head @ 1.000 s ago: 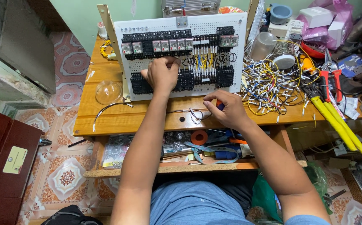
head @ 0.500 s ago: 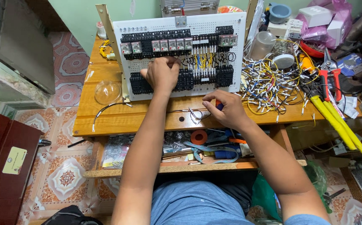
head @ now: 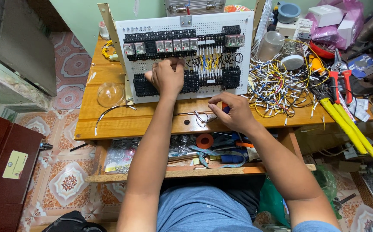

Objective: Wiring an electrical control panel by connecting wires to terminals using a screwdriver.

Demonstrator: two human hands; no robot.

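Hands at work on a wiring board [head: 186, 56] propped upright at the far edge of our wooden desk [head: 109, 120]: our left hand [head: 166, 78] is curled into a loose fist and pressed against the black terminal blocks at the board's lower middle, while our right hand [head: 233, 112] rests on the desk nearer us, fingers pinched round a small tool [head: 225, 108] with a dark blue and red handle, beside thin black leads [head: 197, 117] lying loose on the wood. We judge the job partly done: yellow, blue and white wires already run between the blocks at the board's centre right, yet a large tangle of spare wires [head: 276, 86] sits just right of the board, and much of the perforated panel is bare. A clear plastic cup [head: 270, 45] stands at the board's right edge, its contents too faint for us to tell; a clear dome-shaped lid [head: 110, 94] lies on the desk to the left, holding nothing we can see. The open shelf [head: 173, 173] below the desktop holds a roll of orange tape [head: 204, 140], pliers and bagged small parts
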